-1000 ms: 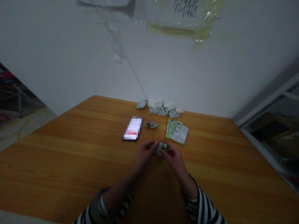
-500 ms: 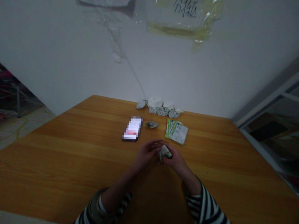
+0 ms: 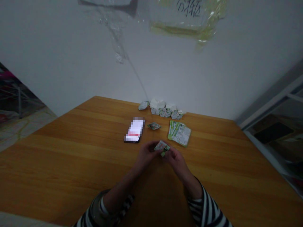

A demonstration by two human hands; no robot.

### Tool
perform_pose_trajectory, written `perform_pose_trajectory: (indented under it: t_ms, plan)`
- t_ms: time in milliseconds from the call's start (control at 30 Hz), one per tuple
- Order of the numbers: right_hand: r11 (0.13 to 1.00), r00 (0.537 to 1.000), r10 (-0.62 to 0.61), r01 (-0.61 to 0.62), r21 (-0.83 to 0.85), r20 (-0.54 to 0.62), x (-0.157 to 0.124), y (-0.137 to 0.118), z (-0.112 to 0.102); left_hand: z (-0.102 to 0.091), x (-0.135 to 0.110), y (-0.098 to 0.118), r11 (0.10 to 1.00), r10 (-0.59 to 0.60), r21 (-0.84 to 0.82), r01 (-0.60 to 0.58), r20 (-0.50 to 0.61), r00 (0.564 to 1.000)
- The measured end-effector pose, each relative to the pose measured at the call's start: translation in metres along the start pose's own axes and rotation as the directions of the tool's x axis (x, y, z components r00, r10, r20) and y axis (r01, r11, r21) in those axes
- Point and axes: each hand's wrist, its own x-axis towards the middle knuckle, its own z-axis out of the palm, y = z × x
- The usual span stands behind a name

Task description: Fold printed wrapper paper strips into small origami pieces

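Between my hands, above the wooden table (image 3: 90,151), is a small folded green-and-white printed packet (image 3: 161,146). My left hand (image 3: 146,155) is closed on its left side, thumb on the near face. My right hand (image 3: 175,157) pinches the lower right part, where a green corner sticks out. Just beyond my hands lies another folded packet (image 3: 154,126), its shape like a flat diamond. To the right of that are flat green-and-white packets (image 3: 180,133), overlapping each other.
A phone (image 3: 134,130) with a lit, blurred screen lies left of the folded packet. Several crumpled printed wads (image 3: 165,111) line the wall side, with a smaller folded piece (image 3: 143,105) at their left. A shelf unit (image 3: 270,135) stands beyond the right table edge.
The packet in my hands has turned and shifted left and slightly away from me. My left fingers, earlier stretched over it, are now closed on its left side.
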Motion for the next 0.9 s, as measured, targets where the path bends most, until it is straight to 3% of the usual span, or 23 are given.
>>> perform_pose_trajectory:
  t_ms: [200,367,467,567,633,700,800,900]
  plan:
    - [0.981,0.986,-0.124,0.105,-0.16,-0.11,0.002,0.003,-0.001,0.007,-0.005,0.006,1.0,0.02,-0.006,-0.02,0.001,1.0]
    - [0.889,0.924,-0.352,0.282,-0.361,-0.146,-0.002,-0.009,-0.009,0.01,-0.008,0.017,0.986,0.165,0.021,-0.165,0.015,0.986]
    - [0.882,0.887,-0.411,0.329,-0.337,-0.211,-0.003,-0.015,-0.008,0.01,-0.008,0.017,0.998,0.048,-0.032,-0.049,-0.047,0.998]
    - [0.887,0.892,-0.411,0.344,-0.307,-0.188,-0.002,-0.018,-0.006,0.009,-0.006,0.013,0.971,-0.161,-0.175,0.162,0.022,0.987]
    - [0.893,0.911,-0.389,0.336,-0.298,-0.139,-0.001,-0.02,-0.006,0.007,-0.005,0.01,0.952,-0.212,-0.21,0.223,0.078,0.974]
    - [0.917,0.932,-0.344,0.306,-0.257,-0.118,-0.001,-0.021,-0.005,0.005,-0.004,0.01,0.962,-0.194,-0.187,0.201,0.058,0.979]
    - [0.951,0.954,-0.268,0.24,-0.194,-0.137,-0.003,-0.021,-0.004,0.003,-0.003,0.011,0.99,-0.117,-0.086,0.112,-0.055,0.992]
    - [0.917,0.959,-0.255,0.198,-0.346,-0.127,-0.005,-0.016,0.0,0.004,-0.004,0.011,0.997,-0.071,-0.017,0.07,-0.086,0.994]
